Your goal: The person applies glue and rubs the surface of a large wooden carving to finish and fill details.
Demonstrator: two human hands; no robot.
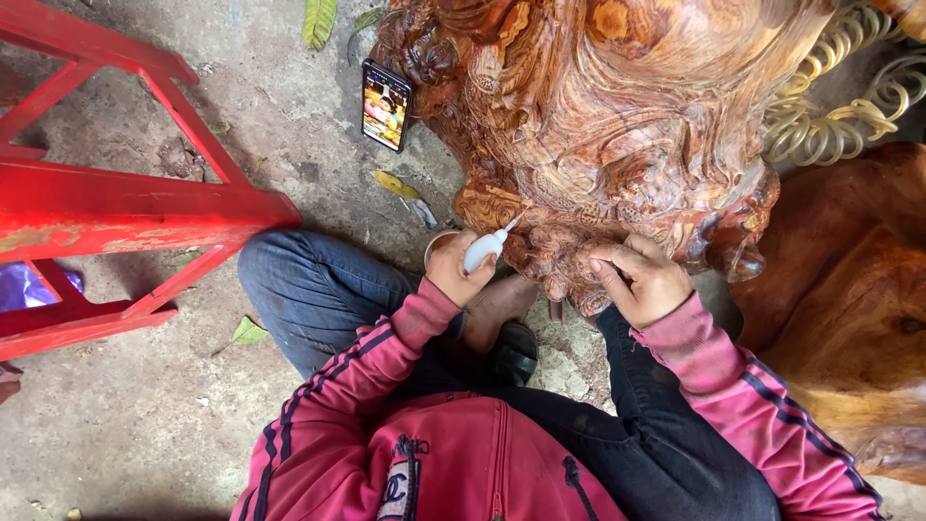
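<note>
the left hand (455,270), just left of the frame's centre, has its grip closed around a small white squeeze bottle (480,253), whose long axis slants up and to the right, so that its thin nozzle meets the lower edge of the carved wooden sculpture (617,125) near the middle of the frame. the bottle's tip seems to touch, or all but touch, the carving; the exact contact is too small to tell. the right hand (644,280) lies to the right of the bottle, at about the same height in the frame, its fingers curled and pressed against the carved relief at the sculpture's underside, holding no loose thing. of the two, the left hand is the one at the bottle, and the spot it points to lies between both hands, nearer the left. the sculpture, reddish brown and glossy with deep swirling detail, fills the upper centre and upper right. there is no raised surface here: the person sits on a bare concrete floor (145,425), legs folded, one bare foot showing below the left hand. a phone (386,104) with a lit screen lies on the floor at upper centre-left, apart from the hands. a red metal frame (106,207) crosses the left side, and a second smooth block of wood (849,299) sits at right, under pale coiled tubing (839,106).
</note>
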